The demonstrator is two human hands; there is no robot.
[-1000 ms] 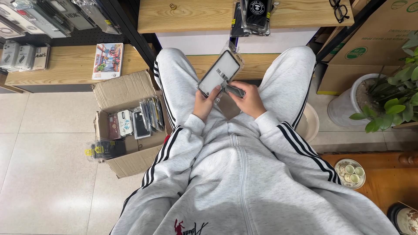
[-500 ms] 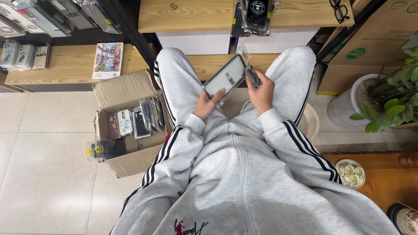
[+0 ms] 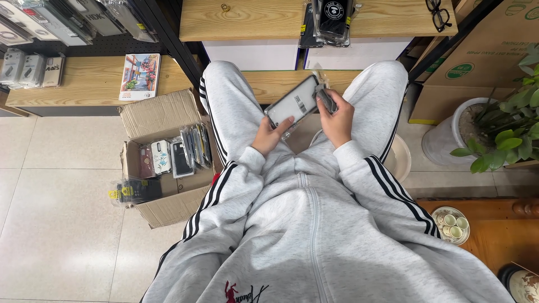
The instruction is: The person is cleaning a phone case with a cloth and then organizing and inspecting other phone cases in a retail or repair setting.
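Between my knees, above my lap, sits everything I'm handling. Largest nearby is the cardboard box (image 3: 168, 185) on the floor to my left, packed with upright phone cases. A potted plant (image 3: 499, 129) stands to my right, and a wooden shelf (image 3: 264, 19) runs ahead of me. My left hand (image 3: 269, 134) grips the lower end of a packaged phone case (image 3: 295, 101), tilted up toward the right. My right hand (image 3: 337, 115) is closed around a small dark piece (image 3: 325, 98) touching the case's upper edge.
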